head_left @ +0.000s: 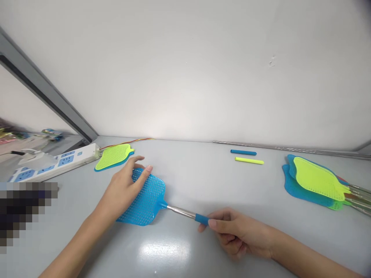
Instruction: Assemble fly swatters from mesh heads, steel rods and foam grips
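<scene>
A blue fly swatter (150, 195) with a perforated head and a metal rod lies across the table in front of me. Its blue grip is pinched between the thumb and fingers of my right hand (237, 231), which hides the grip's end. Over the left part of the swatter's head is my left hand (124, 187), its fingers apart and reaching past the far edge; whether it presses on the mesh I cannot tell. Just beyond it lie a yellow swatter head (116, 155) and a blue one (111, 167) under it.
Toward the back lie a blue tube (243, 152) and a yellow tube (249, 160). Thin metal rods (278, 148) run along the wall. Several swatters (315, 179) are stacked at right. A white power strip (68, 160) with a plugged-in cable stands at left.
</scene>
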The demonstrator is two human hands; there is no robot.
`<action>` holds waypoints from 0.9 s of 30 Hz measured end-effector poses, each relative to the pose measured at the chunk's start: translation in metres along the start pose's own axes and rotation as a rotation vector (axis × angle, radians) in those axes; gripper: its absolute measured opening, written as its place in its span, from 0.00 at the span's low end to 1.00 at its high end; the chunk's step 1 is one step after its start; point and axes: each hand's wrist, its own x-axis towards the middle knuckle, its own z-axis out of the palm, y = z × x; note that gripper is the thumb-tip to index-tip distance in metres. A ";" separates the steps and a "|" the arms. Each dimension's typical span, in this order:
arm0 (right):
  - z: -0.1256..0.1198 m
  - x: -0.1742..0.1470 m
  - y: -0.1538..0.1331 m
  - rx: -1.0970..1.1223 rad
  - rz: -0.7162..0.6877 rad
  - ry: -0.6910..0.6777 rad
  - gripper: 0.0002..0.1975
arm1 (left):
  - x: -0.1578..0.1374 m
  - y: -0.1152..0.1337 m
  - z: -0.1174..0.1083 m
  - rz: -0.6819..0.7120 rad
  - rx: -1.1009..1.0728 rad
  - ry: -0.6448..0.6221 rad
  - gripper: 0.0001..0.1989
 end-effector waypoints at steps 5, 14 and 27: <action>0.001 0.000 0.002 -0.007 -0.008 0.037 0.13 | 0.001 0.005 0.001 -0.078 0.091 -0.106 0.21; 0.000 0.001 0.004 -0.002 -0.016 0.059 0.12 | -0.004 0.009 0.006 -0.097 0.076 0.009 0.20; -0.002 0.001 0.005 0.015 0.007 0.026 0.12 | -0.008 0.009 0.010 -0.156 -0.075 0.168 0.19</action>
